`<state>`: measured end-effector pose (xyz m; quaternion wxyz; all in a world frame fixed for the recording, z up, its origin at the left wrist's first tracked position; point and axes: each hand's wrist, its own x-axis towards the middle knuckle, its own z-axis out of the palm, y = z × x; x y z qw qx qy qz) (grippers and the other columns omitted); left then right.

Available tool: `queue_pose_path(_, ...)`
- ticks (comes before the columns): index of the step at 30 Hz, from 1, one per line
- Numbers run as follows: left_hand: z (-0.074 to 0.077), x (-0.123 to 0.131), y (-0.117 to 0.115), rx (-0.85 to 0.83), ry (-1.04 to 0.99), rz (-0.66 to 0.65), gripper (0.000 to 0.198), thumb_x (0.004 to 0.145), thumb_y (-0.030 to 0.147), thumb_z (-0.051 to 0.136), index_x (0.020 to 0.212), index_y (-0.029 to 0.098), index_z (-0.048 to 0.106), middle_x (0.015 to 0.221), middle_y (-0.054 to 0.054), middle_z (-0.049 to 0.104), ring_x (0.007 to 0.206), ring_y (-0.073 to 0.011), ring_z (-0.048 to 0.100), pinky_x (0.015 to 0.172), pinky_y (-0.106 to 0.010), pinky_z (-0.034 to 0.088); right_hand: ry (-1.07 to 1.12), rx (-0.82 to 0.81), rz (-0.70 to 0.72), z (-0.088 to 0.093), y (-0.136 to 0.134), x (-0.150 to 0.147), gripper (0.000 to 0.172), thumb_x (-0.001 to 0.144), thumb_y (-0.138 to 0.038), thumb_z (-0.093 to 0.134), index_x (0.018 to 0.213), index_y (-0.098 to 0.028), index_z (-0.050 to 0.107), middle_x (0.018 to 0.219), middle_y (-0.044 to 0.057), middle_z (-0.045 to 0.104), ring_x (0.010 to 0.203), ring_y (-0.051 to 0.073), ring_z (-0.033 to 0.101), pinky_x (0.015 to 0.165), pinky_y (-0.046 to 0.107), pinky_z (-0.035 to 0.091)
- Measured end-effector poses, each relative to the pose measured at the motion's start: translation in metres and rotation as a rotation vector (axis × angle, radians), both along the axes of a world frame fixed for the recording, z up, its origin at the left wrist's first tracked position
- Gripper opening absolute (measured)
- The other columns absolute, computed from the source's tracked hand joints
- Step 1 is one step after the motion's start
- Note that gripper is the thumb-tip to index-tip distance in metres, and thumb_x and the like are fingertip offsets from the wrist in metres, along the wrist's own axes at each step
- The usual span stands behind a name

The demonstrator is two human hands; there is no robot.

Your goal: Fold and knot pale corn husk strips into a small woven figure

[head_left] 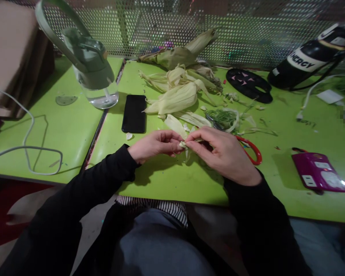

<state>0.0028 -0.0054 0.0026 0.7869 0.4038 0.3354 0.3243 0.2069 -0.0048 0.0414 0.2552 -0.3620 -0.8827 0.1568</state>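
Observation:
Between my two hands is a small knotted strip of pale corn husk (183,144), low over the green table. My left hand (161,145) pinches it from the left with thumb and forefinger. From the right, the fingertips of my right hand (218,151) are closed on it too, and they hide part of it. Just beyond lie loose pale corn husks (176,100) in a pile. Red-handled scissors (255,155) stick out from beneath my right hand, their blades mostly hidden. A bundle of green string or thin stems (222,118) sits behind that hand.
A black phone (134,114) and a clear-bottomed green water bottle (99,76) stand at left, near a grey cable (31,126). Rightward are a black oval palette (248,85), a black bottle (310,59) and a purple box (320,171). Perforated metal (126,23) bounds the back.

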Motion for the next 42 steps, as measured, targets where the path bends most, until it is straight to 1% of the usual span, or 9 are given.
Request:
queue_pose_path(6, 0.0002, 0.0001, 0.0001, 0.046, 0.010, -0.045, 0.022, 0.075, 0.016, 0.079, 0.085, 0.010, 0.061, 0.074, 0.001, 0.067, 0.067, -0.0075, 0.062, 0.077, -0.028, 0.051, 0.001, -0.008, 0.052, -0.0009, 0.0007, 0.0005, 0.010, 0.095, -0.022, 0.055, 0.089, -0.020, 0.062, 0.088, 0.005, 0.067, 0.080, 0.017, 0.063, 0.071, 0.031, 0.048)
queue_pose_path(11, -0.0021, 0.0020, -0.0011, 0.046, 0.011, -0.034, 0.019, 0.076, 0.011, 0.076, 0.087, 0.011, 0.060, 0.073, 0.001, 0.067, 0.068, -0.0080, 0.062, 0.076, -0.028, 0.050, 0.022, -0.165, 0.005, 0.0026, -0.0028, 0.0005, 0.003, 0.091, -0.020, 0.056, 0.089, -0.021, 0.057, 0.084, 0.002, 0.067, 0.065, 0.012, 0.060, 0.059, 0.025, 0.045)
queue_pose_path(13, -0.0032, 0.0024, -0.0013, 0.051, 0.026, -0.044, 0.020, 0.076, 0.012, 0.076, 0.087, 0.011, 0.061, 0.075, 0.001, 0.067, 0.068, -0.0080, 0.062, 0.077, -0.028, 0.050, 0.004, -0.198, 0.002, 0.0041, -0.0033, 0.0017, 0.002, 0.090, -0.020, 0.057, 0.088, -0.021, 0.056, 0.082, 0.000, 0.066, 0.062, 0.011, 0.059, 0.058, 0.025, 0.044)
queue_pose_path(20, -0.0029, 0.0007, -0.0005, 0.085, 0.022, -0.076, 0.022, 0.074, 0.015, 0.079, 0.086, 0.011, 0.061, 0.079, -0.001, 0.068, 0.071, -0.0087, 0.063, 0.077, -0.028, 0.051, 0.012, -0.171, 0.038, 0.0043, -0.0016, 0.0036, 0.004, 0.088, -0.019, 0.057, 0.086, -0.021, 0.056, 0.081, 0.001, 0.067, 0.069, 0.014, 0.061, 0.064, 0.027, 0.046)
queue_pose_path(26, -0.0027, 0.0023, -0.0016, 0.086, 0.047, -0.026, 0.020, 0.074, 0.009, 0.076, 0.087, 0.011, 0.061, 0.083, -0.002, 0.067, 0.073, -0.0082, 0.061, 0.072, -0.025, 0.050, 0.076, -0.191, 0.019, 0.0022, -0.0010, 0.0010, 0.005, 0.088, -0.019, 0.058, 0.084, -0.022, 0.056, 0.080, 0.000, 0.066, 0.068, 0.014, 0.061, 0.064, 0.029, 0.047)
queue_pose_path(29, -0.0011, 0.0032, -0.0026, 0.073, 0.021, -0.029, 0.017, 0.076, 0.011, 0.075, 0.087, 0.011, 0.062, 0.081, -0.002, 0.067, 0.072, -0.0079, 0.062, 0.069, -0.023, 0.050, 0.087, -0.215, 0.054, 0.0038, 0.0005, 0.0038, 0.002, 0.090, -0.020, 0.057, 0.089, -0.022, 0.058, 0.084, 0.001, 0.066, 0.071, 0.015, 0.062, 0.066, 0.029, 0.049)
queue_pose_path(32, 0.0009, 0.0029, -0.0029, 0.049, -0.005, -0.032, 0.021, 0.075, 0.013, 0.077, 0.090, 0.012, 0.063, 0.079, -0.001, 0.068, 0.072, -0.0080, 0.063, 0.070, -0.023, 0.050, 0.102, -0.230, 0.057, 0.0037, 0.0022, 0.0066, 0.004, 0.091, -0.022, 0.057, 0.095, -0.021, 0.059, 0.087, 0.002, 0.066, 0.074, 0.016, 0.063, 0.067, 0.030, 0.050)
queue_pose_path(39, 0.0037, 0.0026, -0.0031, 0.024, -0.033, -0.056, 0.016, 0.075, 0.010, 0.076, 0.085, 0.011, 0.064, 0.077, 0.000, 0.068, 0.070, -0.0068, 0.063, 0.072, -0.023, 0.051, 0.189, -0.217, 0.059, -0.0042, 0.0011, 0.0044, 0.007, 0.089, -0.024, 0.064, 0.091, -0.023, 0.058, 0.086, 0.000, 0.065, 0.076, 0.016, 0.065, 0.069, 0.030, 0.053)
queue_pose_path(42, 0.0023, 0.0026, -0.0034, 0.023, -0.036, -0.042, 0.015, 0.076, 0.010, 0.075, 0.085, 0.011, 0.063, 0.077, -0.001, 0.069, 0.068, -0.0069, 0.063, 0.072, -0.024, 0.051, 0.192, -0.222, 0.051, -0.0038, -0.0005, 0.0024, 0.009, 0.089, -0.025, 0.064, 0.096, -0.024, 0.059, 0.089, 0.000, 0.067, 0.079, 0.017, 0.067, 0.073, 0.033, 0.056)
